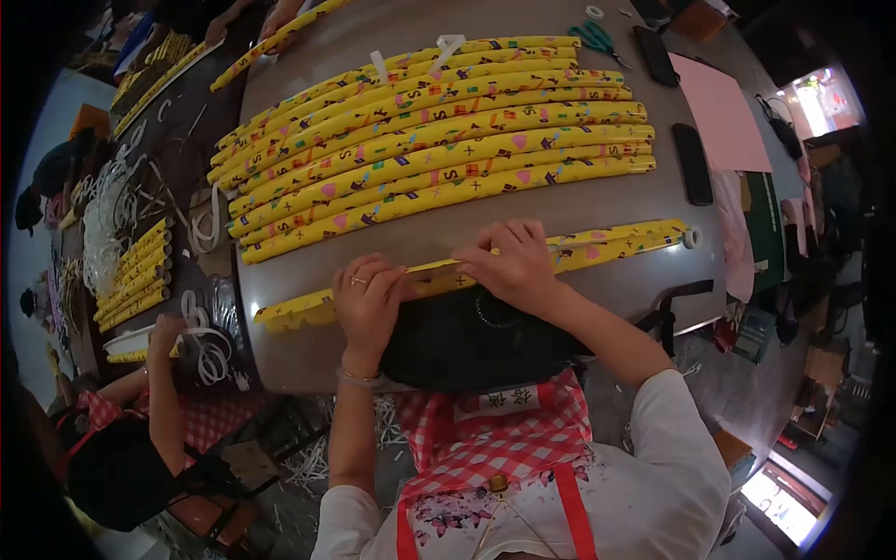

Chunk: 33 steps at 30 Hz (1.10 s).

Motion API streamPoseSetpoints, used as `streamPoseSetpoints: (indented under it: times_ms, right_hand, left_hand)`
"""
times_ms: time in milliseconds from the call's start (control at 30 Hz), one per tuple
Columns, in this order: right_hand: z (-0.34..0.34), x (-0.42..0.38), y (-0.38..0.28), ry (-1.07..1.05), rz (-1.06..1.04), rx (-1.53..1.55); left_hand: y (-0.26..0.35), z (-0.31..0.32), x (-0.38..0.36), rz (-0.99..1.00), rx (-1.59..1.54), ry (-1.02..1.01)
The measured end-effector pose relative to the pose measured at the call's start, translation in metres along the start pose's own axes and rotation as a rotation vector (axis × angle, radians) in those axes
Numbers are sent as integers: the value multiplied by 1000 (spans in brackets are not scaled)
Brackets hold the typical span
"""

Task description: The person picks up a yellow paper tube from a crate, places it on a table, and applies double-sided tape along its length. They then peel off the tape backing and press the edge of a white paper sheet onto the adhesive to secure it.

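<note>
Head view: left hand (367,297) and right hand (513,266) arch over a yellow roll (621,244), fingers clamped on its edge.

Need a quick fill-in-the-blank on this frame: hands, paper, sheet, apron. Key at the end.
1. The left hand wears a ____ on one finger.
2. The right hand touches printed paper with a ____ background.
3. The large sheet near the scissors is ____.
4. The checked apron is red and ____.

Missing words: ring, yellow, pink, white.
</note>
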State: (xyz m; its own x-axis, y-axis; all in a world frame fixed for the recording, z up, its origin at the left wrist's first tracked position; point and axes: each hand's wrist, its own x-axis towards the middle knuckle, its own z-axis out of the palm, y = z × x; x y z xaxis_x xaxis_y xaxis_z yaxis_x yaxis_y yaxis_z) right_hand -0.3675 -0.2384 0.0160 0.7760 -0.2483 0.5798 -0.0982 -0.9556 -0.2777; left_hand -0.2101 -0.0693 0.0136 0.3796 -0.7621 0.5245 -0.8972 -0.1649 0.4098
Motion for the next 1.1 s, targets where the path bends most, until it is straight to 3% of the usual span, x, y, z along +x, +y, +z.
streamPoseSetpoints:
  times_ms: [100, 500, 667, 1100]
  right_hand:
    - [-6, -4, 3, 15, 73, 19]
    - [-50, -40, 57, -22, 41, -212]
    - [-78, -56, 74, -171, 73, -375]
    - [-103, -77, 94, -135, 87, -341]
  left_hand:
    - [0, 1, 1, 6, 7, -6]
    - [-6, 5, -2, -9, 78, -12]
    - [-3, 5, 0, -27, 97, -7]
    - [-5, 6, -4, -36, 125, -43]
